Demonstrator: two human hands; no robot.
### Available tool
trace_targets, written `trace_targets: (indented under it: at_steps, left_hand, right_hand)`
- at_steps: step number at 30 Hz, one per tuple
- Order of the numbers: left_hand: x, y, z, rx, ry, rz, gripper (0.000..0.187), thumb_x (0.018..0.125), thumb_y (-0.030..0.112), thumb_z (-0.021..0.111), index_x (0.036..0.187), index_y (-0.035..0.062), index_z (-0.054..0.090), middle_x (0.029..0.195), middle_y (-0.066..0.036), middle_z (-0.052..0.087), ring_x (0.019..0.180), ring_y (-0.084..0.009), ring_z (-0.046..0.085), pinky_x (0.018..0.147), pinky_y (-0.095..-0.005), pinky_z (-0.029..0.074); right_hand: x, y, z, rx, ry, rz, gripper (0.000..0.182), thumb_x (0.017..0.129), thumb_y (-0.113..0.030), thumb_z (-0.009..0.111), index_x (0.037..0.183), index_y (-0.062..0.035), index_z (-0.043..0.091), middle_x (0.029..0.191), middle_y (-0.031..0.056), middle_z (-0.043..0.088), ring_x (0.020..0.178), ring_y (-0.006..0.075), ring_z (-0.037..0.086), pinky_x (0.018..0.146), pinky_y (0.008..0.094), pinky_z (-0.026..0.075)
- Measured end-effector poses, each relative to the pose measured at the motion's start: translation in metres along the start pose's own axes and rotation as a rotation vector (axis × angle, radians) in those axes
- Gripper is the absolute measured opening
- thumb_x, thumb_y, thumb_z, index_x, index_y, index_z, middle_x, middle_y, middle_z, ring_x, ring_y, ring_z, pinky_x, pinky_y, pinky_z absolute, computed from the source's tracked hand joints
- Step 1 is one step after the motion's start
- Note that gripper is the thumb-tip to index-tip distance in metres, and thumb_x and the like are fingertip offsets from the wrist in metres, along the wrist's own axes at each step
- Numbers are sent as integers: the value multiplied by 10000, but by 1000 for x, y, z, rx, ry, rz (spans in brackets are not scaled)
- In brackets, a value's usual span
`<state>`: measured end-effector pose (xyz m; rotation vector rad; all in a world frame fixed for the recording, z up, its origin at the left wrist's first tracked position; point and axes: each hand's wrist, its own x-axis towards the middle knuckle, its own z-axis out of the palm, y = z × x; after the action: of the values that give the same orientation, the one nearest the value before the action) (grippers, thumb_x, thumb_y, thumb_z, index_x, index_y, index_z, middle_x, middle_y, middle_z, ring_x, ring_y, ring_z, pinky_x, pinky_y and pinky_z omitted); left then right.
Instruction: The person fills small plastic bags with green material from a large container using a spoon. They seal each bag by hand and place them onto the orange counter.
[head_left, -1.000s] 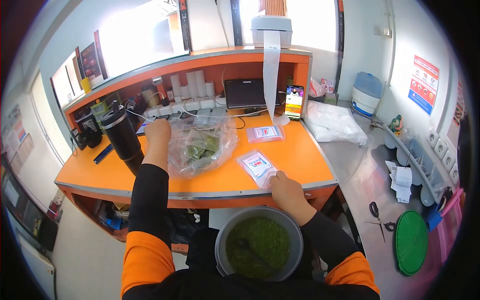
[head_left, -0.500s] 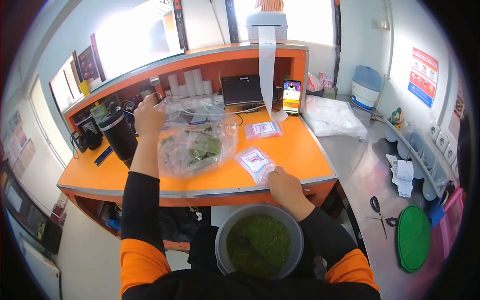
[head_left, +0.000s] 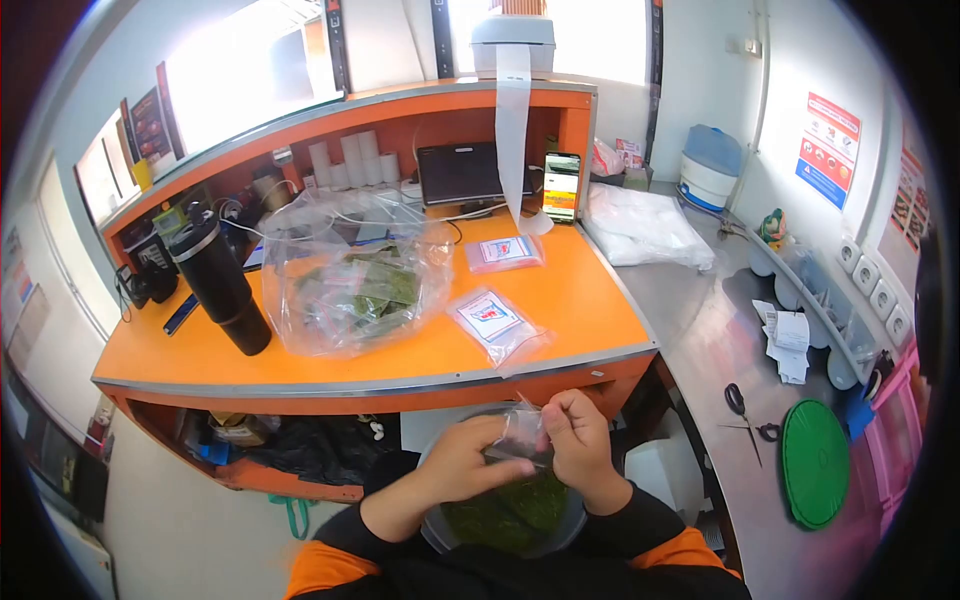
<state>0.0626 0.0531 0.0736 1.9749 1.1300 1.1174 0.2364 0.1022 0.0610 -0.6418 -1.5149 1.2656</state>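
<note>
Both hands are together over a grey bowl (head_left: 568, 518) of chopped green leaves in my lap. My left hand (head_left: 458, 462) and my right hand (head_left: 578, 440) pinch a small clear plastic pouch (head_left: 522, 436) between them, just above the greens. On the orange counter (head_left: 300, 365) in front stands a large clear bag (head_left: 345, 275) holding filled green packets. To its right lies a stack of small labelled pouches (head_left: 492, 322), and a second stack of pouches (head_left: 503, 252) lies further back.
A black tumbler (head_left: 215, 285) stands at the counter's left. A monitor (head_left: 462, 172), a phone (head_left: 560, 186) and a hanging paper strip (head_left: 512, 130) are at the back. On the steel side table lie white bags (head_left: 640, 225), scissors (head_left: 745, 410) and a green lid (head_left: 818, 462).
My left hand let go of the large bag and dropped to the lap. My right hand left the pouch stack with one small pouch; both hands now hold it over the bowl.
</note>
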Motion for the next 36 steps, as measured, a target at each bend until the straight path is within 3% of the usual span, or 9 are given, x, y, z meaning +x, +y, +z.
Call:
trace_targets:
  at_steps: [4, 10, 13, 16, 19, 20, 26, 32, 36]
  left_hand:
    - [-28, -33, 26, -640, 102, -380, 171, 812, 107, 680, 924, -19, 648, 829, -63, 663, 789, -147, 623, 766, -265, 472]
    - [-47, -41, 33, -799, 90, -359, 118, 855, 92, 634, 928, 1, 651, 871, -47, 668, 806, -106, 610, 693, -240, 473]
    - [-55, -48, 44, -723, 126, -356, 101, 843, 104, 642, 889, 15, 660, 818, -51, 670, 757, -117, 618, 666, -251, 476]
    - [-59, -53, 35, -117, 113, -270, 90, 810, 125, 663, 822, 35, 662, 743, -76, 653, 693, -170, 627, 616, -285, 479]
    - [-62, -47, 28, 58, 29, -202, 97, 774, 139, 678, 766, 47, 649, 692, -106, 618, 641, -242, 608, 572, -322, 469]
    - [-63, -46, 29, 69, -27, -204, 108, 753, 147, 686, 742, 51, 637, 696, -107, 613, 654, -283, 598, 582, -349, 467]
    - [-69, -48, 42, -22, -276, -153, 89, 726, 133, 658, 720, 51, 624, 702, -101, 612, 692, -297, 596, 627, -374, 472]
    - [-69, -51, 41, 329, 151, -185, 72, 660, 94, 641, 682, 42, 596, 707, -79, 608, 704, -282, 596, 636, -372, 478]
    - [-61, -40, 34, 370, 148, -165, 85, 666, 95, 645, 655, 45, 577, 777, -72, 620, 750, -281, 596, 673, -371, 477]
  right_hand:
    - [-10, 24, 7, 291, 28, 105, 190, 964, -219, 463, 862, -59, 478, 659, 33, 540, 574, 95, 508, 551, 216, 404]
    - [-21, 48, 14, 420, 121, 182, 144, 959, -174, 471, 894, -47, 480, 654, 32, 536, 555, 75, 464, 545, 216, 401]
    - [-24, 61, 16, 299, 117, 165, 145, 919, -183, 546, 917, -54, 480, 664, 25, 531, 578, 74, 474, 540, 219, 394]
    - [-29, 62, 12, -288, 149, 1, 217, 788, -174, 689, 862, -49, 528, 680, 47, 557, 626, 124, 529, 553, 273, 407]
    - [-33, 48, -2, -448, -253, -218, 176, 776, -183, 676, 736, -47, 571, 676, 72, 553, 638, 208, 551, 573, 334, 419]
    - [-39, 36, 0, -410, -438, 45, 212, 791, -205, 621, 665, -36, 596, 655, 101, 546, 639, 284, 543, 584, 376, 423]
    - [-58, 65, -3, -264, -687, 432, 230, 764, -215, 537, 704, -4, 603, 641, 164, 555, 598, 335, 542, 570, 409, 431]
    - [-55, 63, 0, -716, -405, 43, 162, 740, -177, 549, 674, -29, 560, 634, 129, 542, 593, 334, 548, 565, 413, 447]
    - [-50, 34, 14, -718, -377, -275, 102, 732, -154, 569, 800, -79, 571, 696, 77, 563, 587, 278, 574, 524, 378, 462]
